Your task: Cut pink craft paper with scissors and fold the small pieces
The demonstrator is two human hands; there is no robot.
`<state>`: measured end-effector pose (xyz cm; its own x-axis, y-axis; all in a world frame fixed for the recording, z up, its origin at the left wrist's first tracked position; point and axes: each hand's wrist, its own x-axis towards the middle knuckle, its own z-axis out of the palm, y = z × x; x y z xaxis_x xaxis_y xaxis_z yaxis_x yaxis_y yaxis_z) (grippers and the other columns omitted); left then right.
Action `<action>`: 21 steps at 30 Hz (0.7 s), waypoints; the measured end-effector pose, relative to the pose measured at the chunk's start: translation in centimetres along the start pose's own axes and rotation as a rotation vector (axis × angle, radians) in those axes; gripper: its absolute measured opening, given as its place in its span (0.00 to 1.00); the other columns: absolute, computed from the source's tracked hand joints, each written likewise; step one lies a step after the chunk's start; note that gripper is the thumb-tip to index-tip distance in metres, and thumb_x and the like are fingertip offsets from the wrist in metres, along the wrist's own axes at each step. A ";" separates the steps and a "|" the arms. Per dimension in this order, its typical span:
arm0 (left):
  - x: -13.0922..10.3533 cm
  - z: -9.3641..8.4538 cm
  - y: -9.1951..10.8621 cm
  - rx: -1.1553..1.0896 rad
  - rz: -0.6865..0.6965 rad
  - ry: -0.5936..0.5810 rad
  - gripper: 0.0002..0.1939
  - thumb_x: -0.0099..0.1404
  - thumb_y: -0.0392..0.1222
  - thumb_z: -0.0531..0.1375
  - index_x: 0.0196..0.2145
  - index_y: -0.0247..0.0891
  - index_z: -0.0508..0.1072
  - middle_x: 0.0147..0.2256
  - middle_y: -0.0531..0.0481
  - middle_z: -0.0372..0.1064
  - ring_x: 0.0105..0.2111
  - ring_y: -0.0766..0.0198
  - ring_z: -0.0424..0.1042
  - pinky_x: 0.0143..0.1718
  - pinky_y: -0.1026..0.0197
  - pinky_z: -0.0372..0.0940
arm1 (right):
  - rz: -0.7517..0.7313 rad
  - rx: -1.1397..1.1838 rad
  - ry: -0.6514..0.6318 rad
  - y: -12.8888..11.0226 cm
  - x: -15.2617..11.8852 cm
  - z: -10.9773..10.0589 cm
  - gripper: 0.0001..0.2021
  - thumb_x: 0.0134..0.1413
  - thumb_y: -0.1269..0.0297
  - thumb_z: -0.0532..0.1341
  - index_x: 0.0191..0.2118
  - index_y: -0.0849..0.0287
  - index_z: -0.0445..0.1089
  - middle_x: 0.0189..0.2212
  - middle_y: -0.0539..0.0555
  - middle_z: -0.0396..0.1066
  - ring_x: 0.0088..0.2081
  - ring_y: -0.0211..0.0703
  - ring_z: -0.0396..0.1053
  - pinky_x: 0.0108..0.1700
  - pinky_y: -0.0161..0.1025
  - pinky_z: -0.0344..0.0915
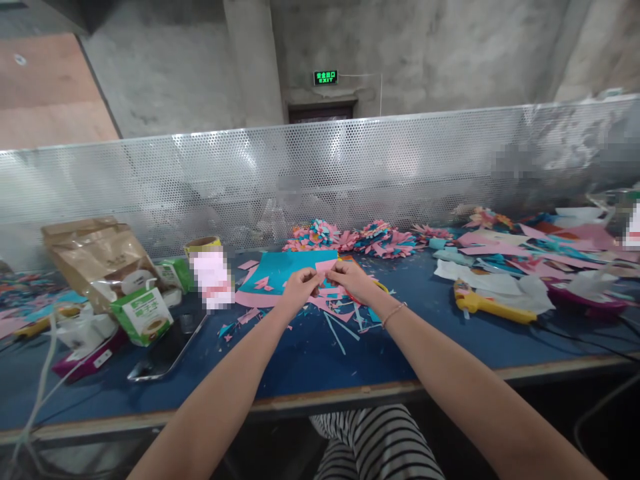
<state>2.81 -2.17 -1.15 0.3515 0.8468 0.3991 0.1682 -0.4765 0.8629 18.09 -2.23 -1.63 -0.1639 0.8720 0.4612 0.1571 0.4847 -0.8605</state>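
Observation:
Between my two hands is a small piece of pink paper [326,265], pinched at its near edge from both sides. The fingers of my left hand [301,287] are closed on its left part. My right hand [354,280] has thumb and fingers pressed together on its right part. Beneath and behind the hands lies a blue paper sheet [280,267] with pink scraps on it. Thin cut strips [336,333] of paper are scattered just below the hands. Yellow handles, perhaps of scissors [383,287], show partly behind my right wrist.
Pink and blue paper flowers [380,239] are heaped along the perforated metal screen [350,167]. A yellow glue gun [493,308] with a cord lies at right, near paper sheets [505,243]. At left are a phone [167,347], a green box [143,317] and a brown bag [97,260].

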 end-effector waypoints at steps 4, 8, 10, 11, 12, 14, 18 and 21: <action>-0.1 -0.2 0.4 0.018 0.014 -0.015 0.17 0.50 0.54 0.57 0.20 0.36 0.61 0.16 0.56 0.59 0.18 0.71 0.60 0.22 0.66 0.58 | -0.019 -0.053 -0.035 0.3 0.0 -0.3 0.14 0.40 0.55 0.59 0.20 0.62 0.62 0.16 0.47 0.61 0.20 0.32 0.58 0.25 0.33 0.55; -0.1 -0.5 0.8 0.054 0.041 -0.017 0.17 0.50 0.53 0.57 0.21 0.36 0.61 0.17 0.56 0.59 0.18 0.72 0.61 0.23 0.67 0.58 | -0.030 0.015 -0.047 0.7 0.2 -0.3 0.16 0.43 0.53 0.56 0.21 0.62 0.64 0.18 0.50 0.64 0.21 0.34 0.60 0.26 0.34 0.58; -0.1 -0.6 0.8 0.068 0.061 -0.015 0.16 0.51 0.53 0.56 0.21 0.36 0.61 0.18 0.55 0.59 0.18 0.72 0.60 0.22 0.67 0.57 | -0.055 0.028 -0.033 0.7 0.3 -0.2 0.16 0.45 0.53 0.55 0.20 0.62 0.64 0.18 0.50 0.65 0.21 0.34 0.61 0.26 0.34 0.59; -0.1 -0.5 0.7 0.071 0.069 -0.016 0.16 0.51 0.52 0.56 0.21 0.36 0.61 0.18 0.55 0.60 0.18 0.71 0.60 0.22 0.66 0.57 | -0.068 0.017 -0.025 0.6 0.3 -0.2 0.16 0.45 0.53 0.54 0.20 0.62 0.64 0.18 0.51 0.64 0.21 0.34 0.61 0.26 0.34 0.59; -0.1 -0.5 0.6 0.070 0.074 -0.018 0.16 0.52 0.52 0.56 0.21 0.36 0.61 0.18 0.55 0.60 0.18 0.71 0.61 0.22 0.66 0.58 | -0.074 -0.003 -0.017 0.6 0.3 -0.2 0.16 0.45 0.53 0.54 0.20 0.61 0.64 0.18 0.51 0.64 0.21 0.34 0.61 0.26 0.34 0.59; -0.1 -0.5 0.5 0.064 0.075 -0.016 0.15 0.53 0.51 0.55 0.22 0.36 0.60 0.19 0.55 0.60 0.19 0.70 0.62 0.23 0.66 0.58 | -0.067 -0.059 0.003 0.4 0.3 -0.1 0.16 0.46 0.54 0.53 0.20 0.61 0.62 0.18 0.50 0.63 0.21 0.34 0.61 0.26 0.33 0.59; -0.1 -0.5 0.5 0.185 0.101 0.081 0.12 0.54 0.47 0.54 0.21 0.37 0.59 0.18 0.55 0.60 0.19 0.70 0.61 0.23 0.66 0.56 | -0.021 -0.122 0.054 0.3 0.3 0.3 0.14 0.48 0.54 0.51 0.22 0.60 0.58 0.18 0.48 0.61 0.19 0.33 0.60 0.23 0.33 0.58; -0.2 -0.7 0.6 0.404 0.198 0.206 0.11 0.53 0.43 0.54 0.18 0.38 0.57 0.17 0.57 0.55 0.19 0.71 0.55 0.22 0.66 0.51 | 0.025 -0.080 0.036 0.1 0.1 0.7 0.15 0.47 0.52 0.52 0.23 0.60 0.58 0.18 0.48 0.61 0.19 0.33 0.60 0.23 0.33 0.60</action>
<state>2.20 -2.49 -0.52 0.2303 0.7407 0.6312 0.4748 -0.6517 0.5915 17.41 -2.11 -1.80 -0.1239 0.8851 0.4486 0.2387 0.4654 -0.8523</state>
